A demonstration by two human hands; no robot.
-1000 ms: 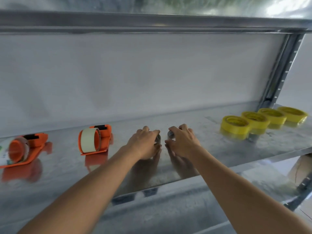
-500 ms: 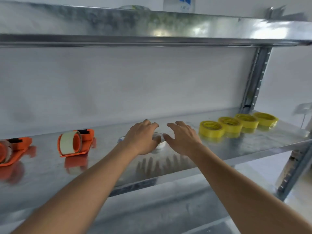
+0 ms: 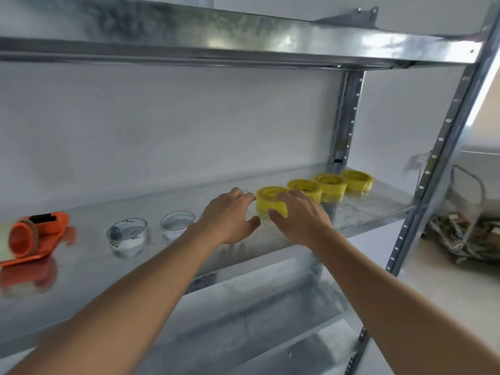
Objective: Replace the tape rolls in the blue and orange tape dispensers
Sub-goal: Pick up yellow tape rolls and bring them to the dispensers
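Several yellow tape rolls lie flat in a row at the right end of the metal shelf (image 3: 365, 212). My right hand (image 3: 300, 215) reaches over the nearest yellow roll (image 3: 267, 203), fingers stretched across its top and thumb against its front side. My left hand (image 3: 230, 217) hovers just left of that roll, fingers relaxed and holding nothing. Two clear tape rolls (image 3: 127, 234) (image 3: 177, 223) sit on the shelf left of my hands. An orange tape dispenser (image 3: 35, 234) lies at the far left, partly cut off by the frame edge. No blue dispenser is in view.
An upper shelf (image 3: 243, 36) hangs close above. A perforated steel upright (image 3: 433, 171) stands at the shelf's right front corner. Beyond it, on the floor, lies a tangle of cords (image 3: 460, 231). A lower shelf runs beneath my forearms.
Both hands have left the clear rolls and moved right to the nearest yellow roll. The view has swung right, so one orange dispenser has dropped out of sight.
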